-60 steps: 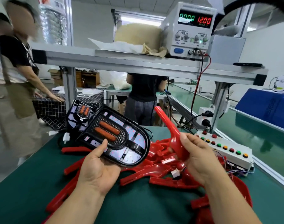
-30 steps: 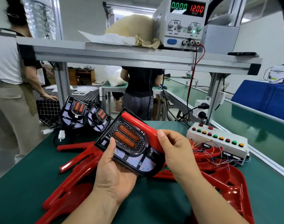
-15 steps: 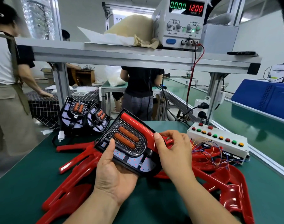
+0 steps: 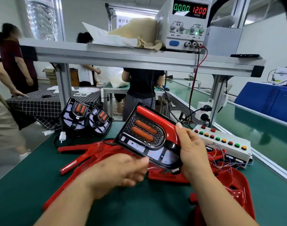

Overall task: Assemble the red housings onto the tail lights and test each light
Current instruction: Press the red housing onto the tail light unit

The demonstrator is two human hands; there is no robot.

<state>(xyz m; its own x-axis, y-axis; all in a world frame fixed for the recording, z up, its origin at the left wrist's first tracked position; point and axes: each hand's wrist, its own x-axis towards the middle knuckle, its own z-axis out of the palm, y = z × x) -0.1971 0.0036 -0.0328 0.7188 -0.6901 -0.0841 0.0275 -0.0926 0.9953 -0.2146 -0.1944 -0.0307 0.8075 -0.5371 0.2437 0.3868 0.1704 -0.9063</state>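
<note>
Right hand [image 4: 192, 149] clamped the tail light [image 4: 147, 137], red housing [image 4: 157, 116] above its fingers [image 4: 186, 135] seemingly half-seated (left hand [image 4: 123, 167] blurred, grip unclear), so it might spring off.

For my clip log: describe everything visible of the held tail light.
The tail light is a black, plastic-looking D-shaped unit: a mesh-textured centre with two orange oblong lenses, and a pale board dotted red around it. A glossy red housing sits along its upper right edge. It is tilted above the green table; the right hand grips its right side, the blurred left hand is at its lower edge.
</note>
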